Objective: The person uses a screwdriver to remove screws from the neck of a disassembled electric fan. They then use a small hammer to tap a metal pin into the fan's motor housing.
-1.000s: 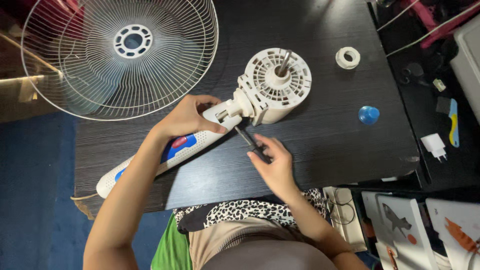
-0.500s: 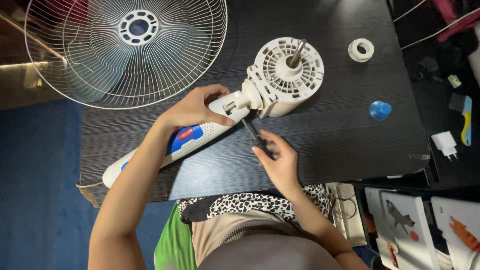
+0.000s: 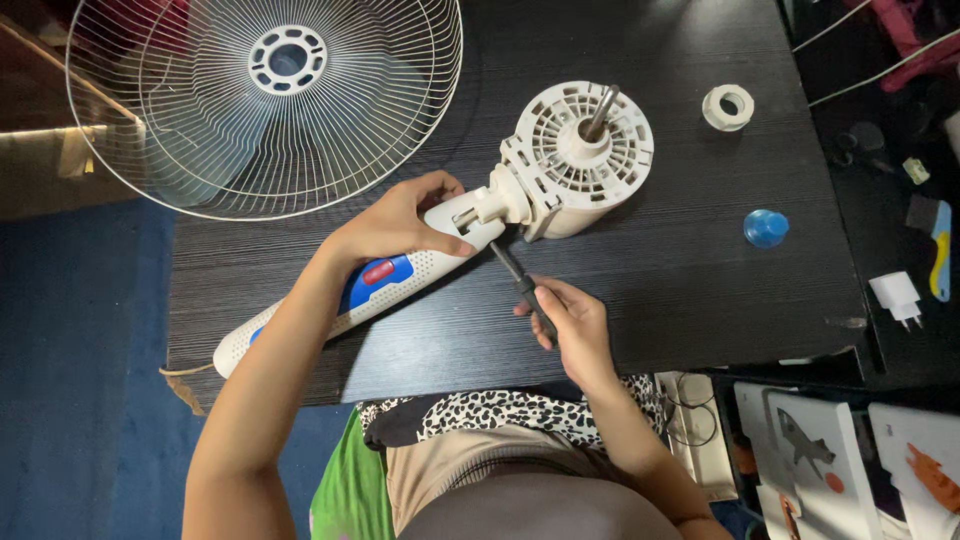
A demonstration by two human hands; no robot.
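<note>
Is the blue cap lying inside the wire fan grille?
No, the blue cap lies on the bare dark table to the right of the motor housing, far from the wire grille.

On the tabletop (image 3: 700,300): 1 white fan motor housing (image 3: 580,160), 1 wire fan guard (image 3: 265,100), 1 screwdriver (image 3: 525,285), 1 white plastic ring (image 3: 727,107), 1 blue cap (image 3: 766,228), and 2 hands, left hand (image 3: 395,225) and right hand (image 3: 570,325).

fan body (image 3: 560,170): white | control panel (image 3: 385,275): blue, red | cap (image 3: 766,228): blue | table (image 3: 680,300): black woodgrain
</note>
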